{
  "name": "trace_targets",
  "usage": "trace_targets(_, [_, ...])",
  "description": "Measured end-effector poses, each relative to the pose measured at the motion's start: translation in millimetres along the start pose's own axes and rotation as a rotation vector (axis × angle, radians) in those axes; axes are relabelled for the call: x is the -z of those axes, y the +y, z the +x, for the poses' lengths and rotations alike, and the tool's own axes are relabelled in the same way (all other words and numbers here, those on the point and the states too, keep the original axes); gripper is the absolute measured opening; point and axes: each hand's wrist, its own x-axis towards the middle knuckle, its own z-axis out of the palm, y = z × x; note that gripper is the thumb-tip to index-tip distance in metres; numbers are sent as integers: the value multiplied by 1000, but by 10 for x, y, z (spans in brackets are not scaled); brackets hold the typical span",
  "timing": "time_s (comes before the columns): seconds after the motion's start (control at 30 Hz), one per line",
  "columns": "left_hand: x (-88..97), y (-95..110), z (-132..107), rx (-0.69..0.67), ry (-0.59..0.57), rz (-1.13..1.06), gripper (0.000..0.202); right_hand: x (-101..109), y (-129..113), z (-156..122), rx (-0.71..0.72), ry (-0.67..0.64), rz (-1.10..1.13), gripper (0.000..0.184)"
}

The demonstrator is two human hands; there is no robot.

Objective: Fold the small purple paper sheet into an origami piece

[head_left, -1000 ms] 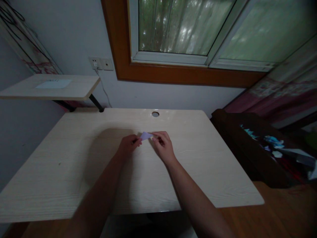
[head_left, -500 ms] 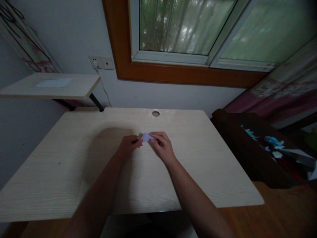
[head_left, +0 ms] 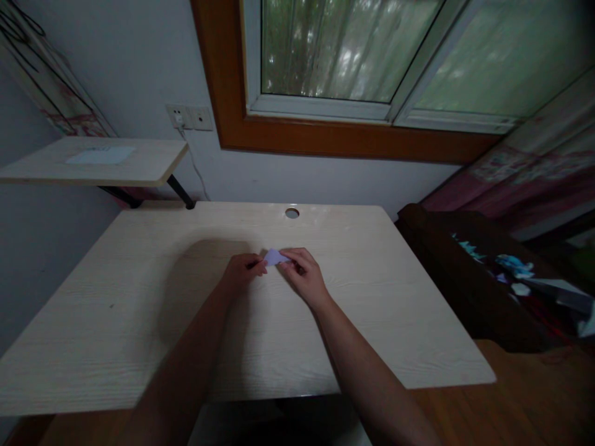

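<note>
A small pale purple folded paper [head_left: 275, 256] lies at the middle of a light wooden table [head_left: 139, 310]. My left hand [head_left: 242, 274] pinches its left end with curled fingers. My right hand [head_left: 303, 277] presses and pinches its right end, fingers bent over the paper. Both hands rest on the tabletop and hide much of the paper.
A round cable hole [head_left: 292, 213] sits near the table's far edge. A raised side shelf [head_left: 97, 162] with a white sheet stands at the back left, below wall sockets [head_left: 190, 118]. A dark cabinet [head_left: 469, 272] with colourful items is at the right. A window [head_left: 353, 49] is ahead.
My right hand's fingers have slid a little left over the paper, folding it smaller. The left hand has barely moved.
</note>
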Motion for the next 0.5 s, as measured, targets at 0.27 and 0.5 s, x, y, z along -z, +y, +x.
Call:
trace_targets(0.27, [25, 30, -3, 47, 10, -71, 30, -2, -12, -7, 14, -4, 6, 27])
trace_targets(0.5, [18, -22, -6, 49, 8, -60, 31, -10, -22, -14, 20, -2, 0, 28])
